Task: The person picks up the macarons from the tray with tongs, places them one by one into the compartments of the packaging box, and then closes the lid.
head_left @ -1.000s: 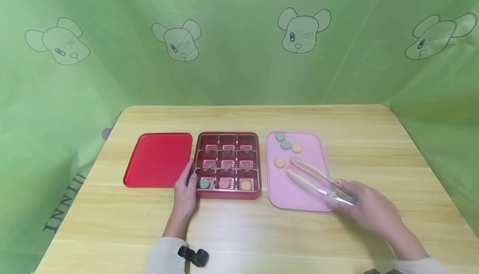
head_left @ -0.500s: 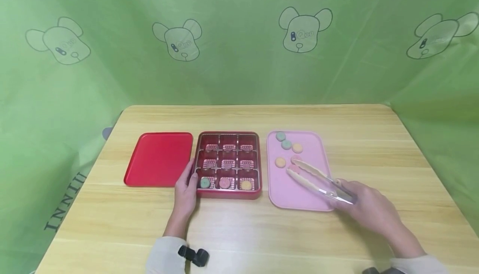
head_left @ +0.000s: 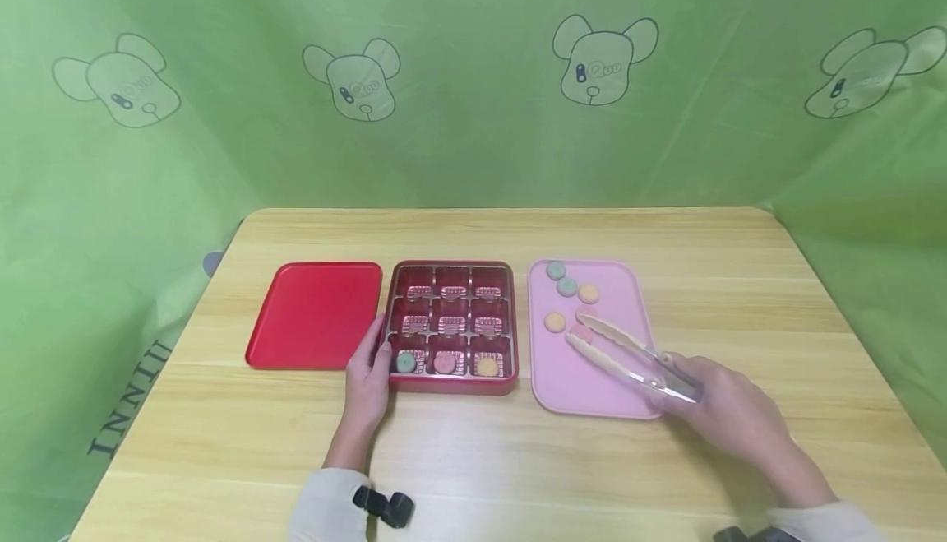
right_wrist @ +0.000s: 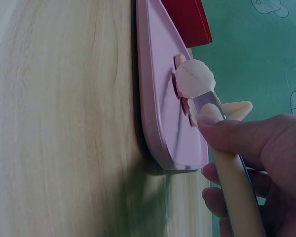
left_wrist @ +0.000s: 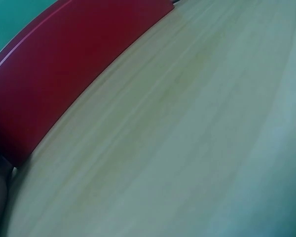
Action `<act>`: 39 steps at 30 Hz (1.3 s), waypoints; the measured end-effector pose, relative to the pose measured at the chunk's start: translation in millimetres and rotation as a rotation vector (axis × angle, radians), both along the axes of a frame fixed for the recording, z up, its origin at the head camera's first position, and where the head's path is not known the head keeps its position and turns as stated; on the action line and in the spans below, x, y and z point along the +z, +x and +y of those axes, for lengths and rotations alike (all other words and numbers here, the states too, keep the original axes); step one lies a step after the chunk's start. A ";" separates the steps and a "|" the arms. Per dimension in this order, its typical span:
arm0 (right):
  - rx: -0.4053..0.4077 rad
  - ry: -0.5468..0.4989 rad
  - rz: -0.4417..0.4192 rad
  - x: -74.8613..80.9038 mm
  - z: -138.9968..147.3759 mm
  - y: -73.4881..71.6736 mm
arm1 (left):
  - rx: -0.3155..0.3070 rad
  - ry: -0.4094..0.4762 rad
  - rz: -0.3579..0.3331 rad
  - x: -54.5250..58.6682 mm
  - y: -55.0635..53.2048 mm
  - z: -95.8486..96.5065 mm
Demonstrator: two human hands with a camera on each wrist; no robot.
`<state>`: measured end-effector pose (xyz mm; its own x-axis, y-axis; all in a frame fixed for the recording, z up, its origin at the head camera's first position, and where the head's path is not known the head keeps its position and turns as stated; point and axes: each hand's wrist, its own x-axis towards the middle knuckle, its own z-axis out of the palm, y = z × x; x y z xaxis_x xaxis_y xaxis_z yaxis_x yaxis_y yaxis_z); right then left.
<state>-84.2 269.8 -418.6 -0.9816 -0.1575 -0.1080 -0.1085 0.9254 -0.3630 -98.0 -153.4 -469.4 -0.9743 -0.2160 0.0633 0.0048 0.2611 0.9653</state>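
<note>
In the head view my left hand (head_left: 367, 380) holds the left front corner of a red box (head_left: 453, 386), its thumb at the rim and its fingers along the side. The box has a divided insert; a green cookie (head_left: 405, 362), a pink cookie (head_left: 445, 363) and a yellow cookie (head_left: 487, 367) lie in its front row. My right hand (head_left: 740, 410) grips a pair of tongs (head_left: 669, 373), also seen in the right wrist view. Their spread tips lie over two pink cookies on the pink tray (head_left: 592, 390), partly hiding them; whether they touch is unclear.
Two green cookies (head_left: 566, 286) and two yellow cookies (head_left: 555, 322) lie on the tray's far and left part. A red lid (head_left: 314, 316) rests left of the box. Green printed curtains (head_left: 473, 131) stand behind and beside the wooden table (head_left: 459, 476).
</note>
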 end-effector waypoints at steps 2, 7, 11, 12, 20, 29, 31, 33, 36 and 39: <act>-0.003 0.006 -0.007 0.2 -0.8 -0.1 | 0.007 -0.003 -0.004 -0.2 -0.2 0.3; -0.003 0.006 -0.005 -0.4 -1.9 -0.3 | 0.011 -0.004 -0.002 0.2 -0.2 0.4; 0.006 0.008 -0.001 -2.1 -1.2 -1.4 | 0.010 -0.005 -0.003 0.4 0.0 0.4; 0.008 0.011 0.001 -2.3 -1.2 -1.6 | 0.009 -0.006 -0.004 0.2 0.0 0.4; 0.017 0.010 0.014 -2.3 -1.8 -1.8 | 0.004 -0.011 0.001 -0.2 -0.1 -0.1; 0.005 0.009 0.007 -1.4 -2.8 -1.3 | 0.001 -0.001 -0.010 -0.2 -0.2 -0.2; 0.003 0.007 0.009 -0.9 -2.9 -1.3 | 0.001 0.001 -0.008 0.1 -0.2 -0.2; 0.002 0.007 0.013 -0.5 -2.6 -1.3 | 0.000 0.002 -0.005 0.4 -0.2 -0.4; 0.005 0.005 0.012 0.5 -2.0 -1.3 | -0.003 0.001 -0.003 0.9 -0.1 -0.5; 0.008 0.004 0.013 1.7 -2.1 -1.6 | -0.005 0.002 0.000 1.4 -0.1 -0.4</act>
